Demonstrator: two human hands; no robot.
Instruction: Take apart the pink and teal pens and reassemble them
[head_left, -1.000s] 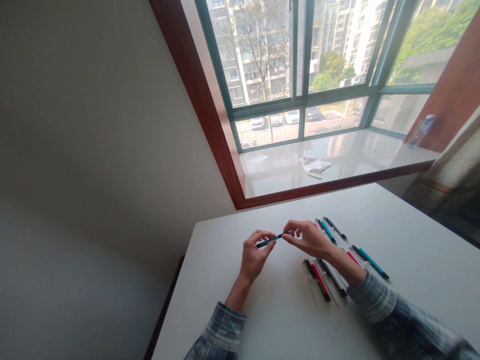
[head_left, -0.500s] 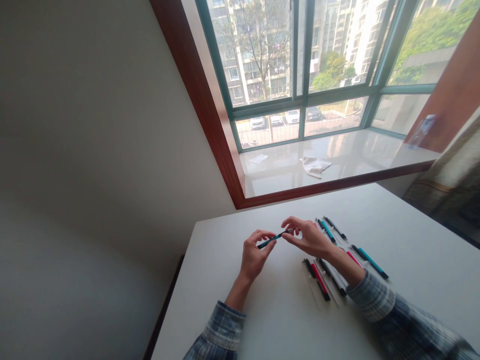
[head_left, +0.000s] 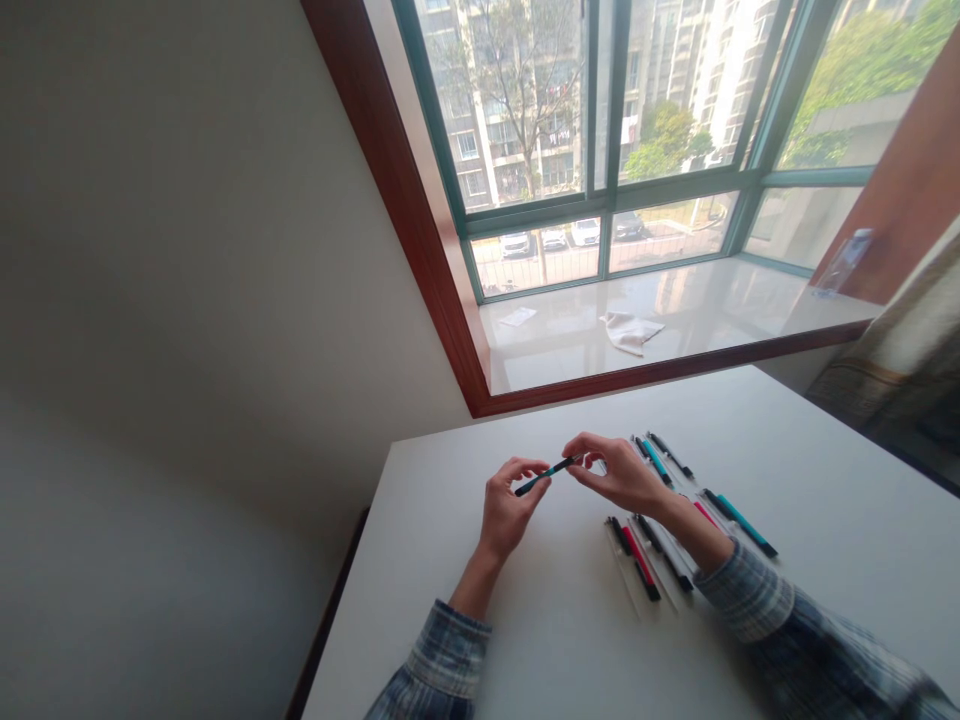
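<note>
A teal and black pen is held between my two hands above the white table. My left hand pinches its teal lower part between thumb and fingers. At the pen's black upper end, my right hand has its thumb and fingertips closed round the tip. Close to my right wrist lie several pens and parts: a teal and black one, a red and black one, another teal one and a black one. My right forearm hides some of them.
Beyond the table is a window sill with a crumpled white cloth and a clear bottle. A grey wall stands on the left, and a curtain hangs at the right.
More of the pen's black upper part shows between my hands, as my right fingers sit slightly nearer its end. My left hand has barely moved.
</note>
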